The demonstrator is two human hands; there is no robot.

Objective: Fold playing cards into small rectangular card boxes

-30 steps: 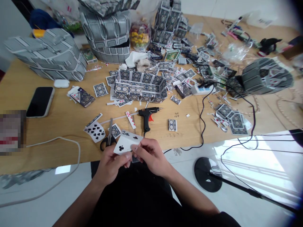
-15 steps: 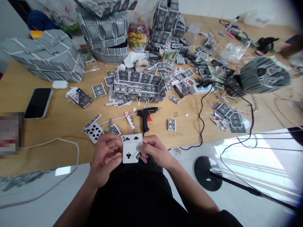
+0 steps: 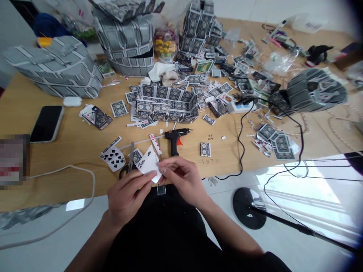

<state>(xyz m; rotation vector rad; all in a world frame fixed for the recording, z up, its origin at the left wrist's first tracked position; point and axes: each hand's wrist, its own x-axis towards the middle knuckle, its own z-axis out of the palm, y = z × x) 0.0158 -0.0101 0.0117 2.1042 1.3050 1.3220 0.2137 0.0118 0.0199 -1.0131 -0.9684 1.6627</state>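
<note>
Fingers of both hands pinch a white clubs playing card point(image 3: 148, 164), held tilted just above the near edge of the light wooden table point(image 3: 70, 143). The left hand point(image 3: 127, 196) grips its lower left side; the right hand point(image 3: 183, 177) closes on its right edge. Black-handled scissors point(image 3: 129, 163) lie just behind the card, beside a black hot glue gun point(image 3: 176, 138) and a rectangular box built of patterned cards point(image 3: 166, 102).

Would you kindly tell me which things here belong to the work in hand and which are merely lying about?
In hand:
- clubs card, held by left hand and right hand

Lying about:
- scissors
- glue gun
- phone
- card box
- spades card
</note>
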